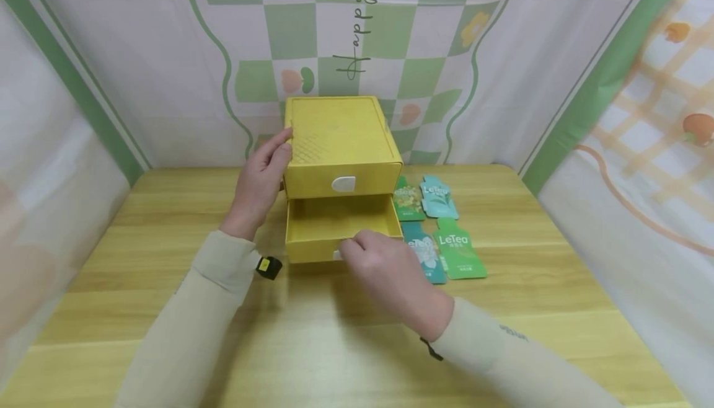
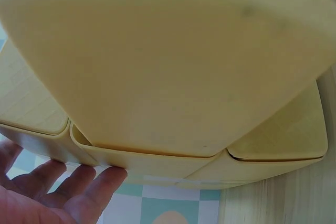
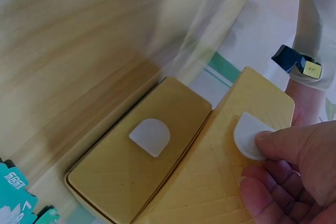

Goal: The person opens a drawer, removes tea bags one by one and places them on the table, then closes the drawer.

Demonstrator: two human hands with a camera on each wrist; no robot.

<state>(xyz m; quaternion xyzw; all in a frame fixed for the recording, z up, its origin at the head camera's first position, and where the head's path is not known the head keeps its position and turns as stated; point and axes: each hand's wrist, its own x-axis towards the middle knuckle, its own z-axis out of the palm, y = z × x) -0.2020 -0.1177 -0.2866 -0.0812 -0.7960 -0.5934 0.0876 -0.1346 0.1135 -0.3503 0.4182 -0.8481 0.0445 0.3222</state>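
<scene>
A yellow two-drawer box (image 1: 343,129) stands at the back of the wooden table. Its lower drawer (image 1: 315,228) is pulled out towards me and its inner floor shows. My right hand (image 1: 390,271) grips that drawer's front at its white tab handle (image 3: 248,137). In the right wrist view the thumb lies on the tab, with the other fingers curled beneath. The upper drawer, with its own white tab (image 1: 343,183), is closed. Against the box's left side rests my left hand (image 1: 259,181), its fingertips (image 2: 113,177) touching the side wall in the left wrist view.
Several LeTea sachets lie right of the box: a light green one (image 1: 460,250), a dark teal one (image 1: 426,256), a pale blue one (image 1: 439,198) and a green one (image 1: 409,202). Behind the box hangs a checked cloth (image 1: 290,30). The wooden table (image 1: 312,340) extends in front.
</scene>
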